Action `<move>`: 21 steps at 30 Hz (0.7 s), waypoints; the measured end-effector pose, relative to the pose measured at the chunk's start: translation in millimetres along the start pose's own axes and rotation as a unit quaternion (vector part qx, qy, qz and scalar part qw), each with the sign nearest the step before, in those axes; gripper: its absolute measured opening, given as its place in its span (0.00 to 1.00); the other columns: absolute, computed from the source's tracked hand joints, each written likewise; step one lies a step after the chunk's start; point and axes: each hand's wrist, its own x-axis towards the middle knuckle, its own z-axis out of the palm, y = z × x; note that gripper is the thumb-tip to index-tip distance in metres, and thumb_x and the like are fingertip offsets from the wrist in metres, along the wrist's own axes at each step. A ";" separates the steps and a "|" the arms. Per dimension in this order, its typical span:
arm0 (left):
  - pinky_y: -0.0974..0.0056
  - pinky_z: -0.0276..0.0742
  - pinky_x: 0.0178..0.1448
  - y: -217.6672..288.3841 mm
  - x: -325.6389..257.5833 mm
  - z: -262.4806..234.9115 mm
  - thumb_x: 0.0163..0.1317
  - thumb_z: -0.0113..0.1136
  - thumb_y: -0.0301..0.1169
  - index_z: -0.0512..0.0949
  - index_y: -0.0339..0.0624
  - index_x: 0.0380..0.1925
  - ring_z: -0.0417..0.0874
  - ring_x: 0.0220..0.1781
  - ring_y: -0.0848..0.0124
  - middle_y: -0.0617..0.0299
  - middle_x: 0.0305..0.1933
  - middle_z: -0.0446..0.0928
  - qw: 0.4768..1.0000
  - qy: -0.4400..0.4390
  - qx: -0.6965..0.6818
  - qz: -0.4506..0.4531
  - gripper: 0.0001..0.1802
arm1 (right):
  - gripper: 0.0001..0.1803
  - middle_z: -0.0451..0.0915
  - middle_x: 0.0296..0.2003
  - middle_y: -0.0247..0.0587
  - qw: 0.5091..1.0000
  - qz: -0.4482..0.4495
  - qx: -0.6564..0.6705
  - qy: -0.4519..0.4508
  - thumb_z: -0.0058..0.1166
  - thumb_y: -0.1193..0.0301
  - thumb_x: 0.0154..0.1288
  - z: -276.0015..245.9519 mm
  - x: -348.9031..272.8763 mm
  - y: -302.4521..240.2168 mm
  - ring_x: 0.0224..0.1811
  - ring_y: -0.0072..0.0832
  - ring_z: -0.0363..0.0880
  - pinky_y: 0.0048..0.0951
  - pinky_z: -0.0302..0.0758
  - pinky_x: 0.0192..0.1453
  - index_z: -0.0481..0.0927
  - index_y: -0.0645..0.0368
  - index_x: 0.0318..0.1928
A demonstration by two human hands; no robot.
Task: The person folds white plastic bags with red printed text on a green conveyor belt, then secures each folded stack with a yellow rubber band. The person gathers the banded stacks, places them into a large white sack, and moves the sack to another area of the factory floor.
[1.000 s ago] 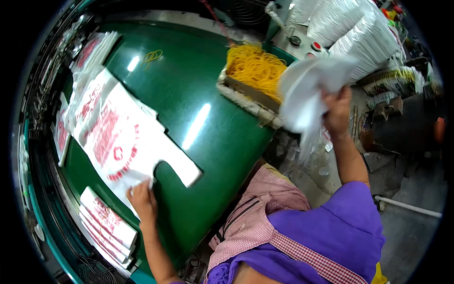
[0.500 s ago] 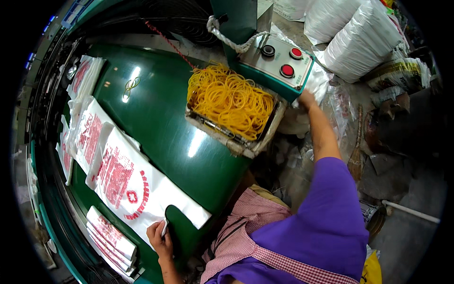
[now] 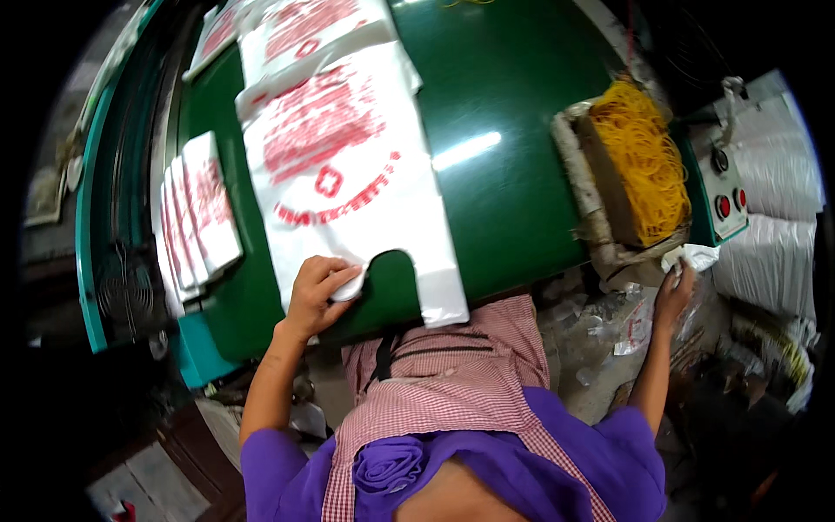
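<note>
While the left hand (image 3: 320,291) is curling its fingers over one handle strap of the white plastic bag (image 3: 348,165), pinching it against the green table (image 3: 513,104), the right hand (image 3: 674,291) is hanging off to the side below the table edge, closed around a small crumpled scrap of white plastic (image 3: 691,257). The bag is lying flat and red-printed in the middle of the table, handles toward the person. Compared with half a second ago, the left hand is sitting higher on the bag, on the handle rather than at the table's near edge, and the right hand is down from the control box (image 3: 724,187). Beside that box, the padded tray (image 3: 609,183) is brimming with yellow rubber bands (image 3: 644,161). A fanned stack of folded bags (image 3: 196,213) is lying at the table's left.
</note>
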 end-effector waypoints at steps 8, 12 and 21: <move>0.44 0.39 0.74 -37.5 -93.0 -35.1 0.32 0.74 0.46 0.57 0.52 0.66 0.48 0.74 0.55 0.55 0.73 0.50 0.985 -0.121 0.123 -0.020 0.57 | 0.41 0.54 0.67 0.45 0.831 -0.436 0.193 -0.287 0.65 0.66 0.47 -6.6 -34.7 -269.7 0.72 0.49 0.46 0.56 0.44 0.70 0.63 0.41 0.64; 0.45 0.42 0.74 -65.3 -113.6 -37.5 0.34 0.74 0.35 0.58 0.54 0.65 0.49 0.74 0.57 0.58 0.72 0.51 0.980 -0.115 0.161 0.004 0.53 | 0.38 0.54 0.69 0.37 0.801 -0.488 0.081 -0.336 0.59 0.71 0.50 6.7 -5.8 -337.3 0.72 0.41 0.48 0.55 0.44 0.71 0.63 0.40 0.64; 0.58 0.75 0.35 -71.8 -20.3 -47.3 0.57 0.55 0.26 0.78 0.39 0.37 0.82 0.30 0.56 0.54 0.27 0.79 0.979 0.075 -0.166 -0.088 0.08 | 0.19 0.75 0.49 0.42 0.720 -0.468 0.315 -0.404 0.51 0.79 0.56 0.2 18.3 -355.6 0.56 0.40 0.73 0.43 0.63 0.64 0.76 0.52 0.49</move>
